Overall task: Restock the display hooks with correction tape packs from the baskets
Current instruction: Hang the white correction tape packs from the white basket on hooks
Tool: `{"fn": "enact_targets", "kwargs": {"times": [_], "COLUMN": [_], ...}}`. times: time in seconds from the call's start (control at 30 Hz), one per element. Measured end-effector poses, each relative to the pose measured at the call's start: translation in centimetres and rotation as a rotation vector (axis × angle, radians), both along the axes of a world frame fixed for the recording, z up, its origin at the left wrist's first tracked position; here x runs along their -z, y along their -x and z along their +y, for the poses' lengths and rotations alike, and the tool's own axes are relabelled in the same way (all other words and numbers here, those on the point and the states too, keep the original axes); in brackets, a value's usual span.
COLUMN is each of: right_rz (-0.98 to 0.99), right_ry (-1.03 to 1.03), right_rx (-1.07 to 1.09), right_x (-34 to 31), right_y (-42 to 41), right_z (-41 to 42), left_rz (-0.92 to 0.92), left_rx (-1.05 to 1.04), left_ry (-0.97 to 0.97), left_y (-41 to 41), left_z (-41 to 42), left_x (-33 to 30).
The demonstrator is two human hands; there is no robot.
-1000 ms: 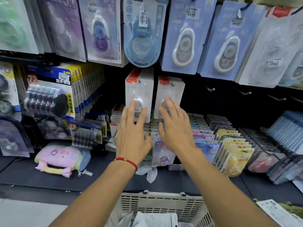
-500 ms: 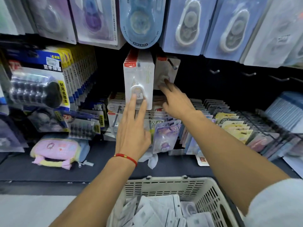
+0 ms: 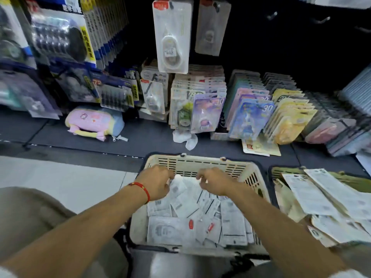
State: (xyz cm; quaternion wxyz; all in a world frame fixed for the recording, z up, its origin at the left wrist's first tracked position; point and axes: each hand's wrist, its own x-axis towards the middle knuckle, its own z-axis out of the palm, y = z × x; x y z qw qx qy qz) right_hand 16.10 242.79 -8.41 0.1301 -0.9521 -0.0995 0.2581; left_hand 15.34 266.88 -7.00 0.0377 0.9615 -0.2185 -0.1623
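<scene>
- Head view: two white packs hang on the hooks; several hooks to the right look bare, so restocking seems far from finished.
- The basket holds many loose packs; a second basket is also stacked.
- Left hand and right hand reach into the basket, fingers curled over the heap; whether either pinches a pack cannot be told.

"30" on purple pack, blue pack
</scene>
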Motion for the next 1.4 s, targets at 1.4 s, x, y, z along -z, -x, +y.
{"fn": "enact_targets", "kwargs": {"times": [1.4], "right_rz": [-0.162], "right_ry": [-0.897], "right_rx": [0.654], "right_x": [0.7], "right_y": [4.2], "right_z": [0.7], "left_rz": [0.66], "left_rx": [-0.825], "left_ry": [1.329], "left_y": [2.3], "left_z": [-1.2], "left_x": [3.0]}}
